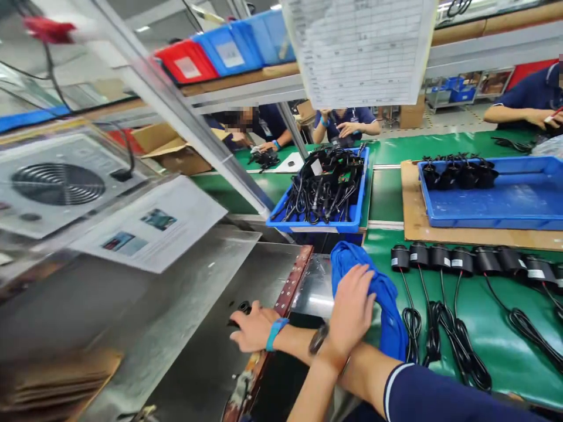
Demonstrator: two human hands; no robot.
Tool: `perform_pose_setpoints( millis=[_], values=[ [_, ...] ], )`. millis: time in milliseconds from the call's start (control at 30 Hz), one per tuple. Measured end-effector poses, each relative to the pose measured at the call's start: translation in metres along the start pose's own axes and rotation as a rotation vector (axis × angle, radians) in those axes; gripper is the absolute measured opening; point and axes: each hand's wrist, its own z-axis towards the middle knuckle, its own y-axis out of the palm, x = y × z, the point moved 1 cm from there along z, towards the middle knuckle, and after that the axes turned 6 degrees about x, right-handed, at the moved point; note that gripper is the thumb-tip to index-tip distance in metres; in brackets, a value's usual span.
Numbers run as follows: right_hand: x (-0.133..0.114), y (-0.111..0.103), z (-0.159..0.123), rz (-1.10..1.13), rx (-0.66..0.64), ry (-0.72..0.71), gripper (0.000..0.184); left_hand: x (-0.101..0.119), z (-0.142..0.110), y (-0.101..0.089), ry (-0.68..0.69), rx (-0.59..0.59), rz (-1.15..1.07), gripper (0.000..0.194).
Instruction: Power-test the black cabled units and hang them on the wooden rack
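Observation:
My arms are crossed. My right hand [251, 327], with a blue wristband, reaches left over a steel machine bed [197, 328]. Its fingers are curled on a small black round part [241, 307]. My left hand [352, 308], a watch at its wrist, lies over the right forearm. Its fingers are spread flat on a crumpled blue cloth [387, 305] at the edge of the green mat [484, 305]. A row of black round parts with coiled cables [461, 261] lies on the mat just right of the cloth.
A blue bin full of black cables [323, 187] stands behind the cloth. A blue tray with several black parts [492, 199] sits on a board at the right. A fan unit [57, 184] and printed sheets [153, 225] are at the left. Other people work across the table.

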Motion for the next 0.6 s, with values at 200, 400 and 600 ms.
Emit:
perform_pose_setpoints(
  millis=[200, 400, 600],
  values=[
    [0.006, 0.002, 0.007, 0.071, -0.026, 0.015, 0.05, 0.009, 0.12, 0.087, 0.608, -0.29, 0.227, 0.034],
    [0.005, 0.004, 0.008, 0.071, -0.009, -0.007, 0.047, -0.009, 0.121, 0.099, 0.668, -0.269, 0.375, 0.023],
    [0.001, -0.011, 0.007, 0.082, -0.02, 0.015, 0.05, -0.012, 0.087, 0.061, 0.335, 0.008, -0.13, 0.046]
  ],
)
